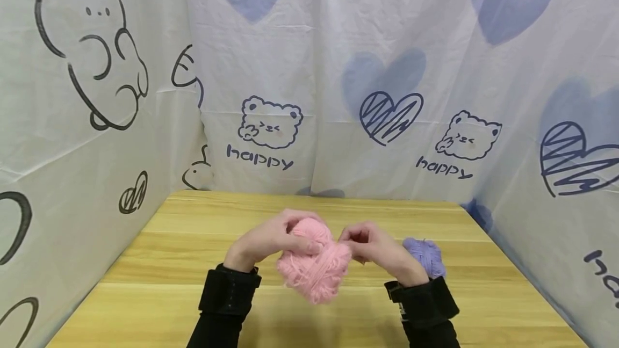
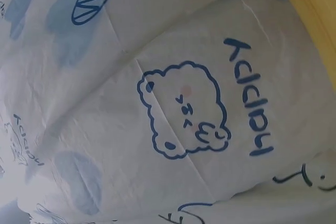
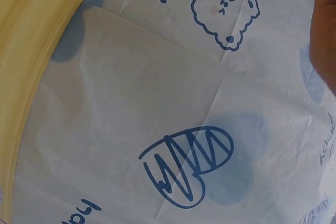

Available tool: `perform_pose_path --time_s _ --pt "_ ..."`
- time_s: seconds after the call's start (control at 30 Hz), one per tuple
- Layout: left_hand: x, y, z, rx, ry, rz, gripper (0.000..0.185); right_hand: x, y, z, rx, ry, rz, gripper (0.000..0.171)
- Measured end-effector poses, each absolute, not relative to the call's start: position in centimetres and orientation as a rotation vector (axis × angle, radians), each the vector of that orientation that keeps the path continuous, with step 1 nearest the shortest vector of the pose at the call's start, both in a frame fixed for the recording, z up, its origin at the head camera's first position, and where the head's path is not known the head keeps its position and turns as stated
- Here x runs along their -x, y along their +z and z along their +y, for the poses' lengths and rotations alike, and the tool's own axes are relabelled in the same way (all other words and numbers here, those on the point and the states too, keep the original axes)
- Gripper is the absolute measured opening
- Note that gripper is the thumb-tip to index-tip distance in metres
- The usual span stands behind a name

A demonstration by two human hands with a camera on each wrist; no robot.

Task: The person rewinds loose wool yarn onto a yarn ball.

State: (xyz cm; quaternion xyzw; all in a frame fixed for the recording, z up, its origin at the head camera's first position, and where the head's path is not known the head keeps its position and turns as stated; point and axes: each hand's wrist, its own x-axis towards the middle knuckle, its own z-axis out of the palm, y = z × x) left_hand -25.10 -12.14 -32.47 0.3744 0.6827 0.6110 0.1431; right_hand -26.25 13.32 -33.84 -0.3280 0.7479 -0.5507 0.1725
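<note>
Head view: left hand [image 1: 271, 240] grips pink yarn ball [image 1: 316, 262], right hand [image 1: 374, 248] at 3 o'clock pinches its strand, likely mid-winding; next wrap needs steady tension.

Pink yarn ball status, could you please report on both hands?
Left hand grips fluffy pink yarn ball. Right hand pinches at its side. Small purple yarn ball rests on wooden table, clear of work.
</note>
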Motion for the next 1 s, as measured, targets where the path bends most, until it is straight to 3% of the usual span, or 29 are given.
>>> perform_pose_path --time_s 0.17,0.6,0.8,1.0 --pt "25.2 -32.6 -11.9 -0.938 1.714 2.138 0.026 25.9 -33.5 13.2 0.79 -1.786 2.174 0.016" --pt "25.9 -32.4 -11.3 -0.499 2.255 2.547 0.034 24.3 -32.4 12.3 0.996 -1.815 2.154 0.024" --pt "25.8 -32.1 -11.5 -0.591 2.455 2.197 0.025 25.2 -33.4 11.9 0.911 -1.688 2.169 0.025" --pt "25.6 -32.1 -12.2 -0.79 2.329 1.949 0.027 26.0 -33.8 12.6 0.924 -1.651 2.151 0.02"
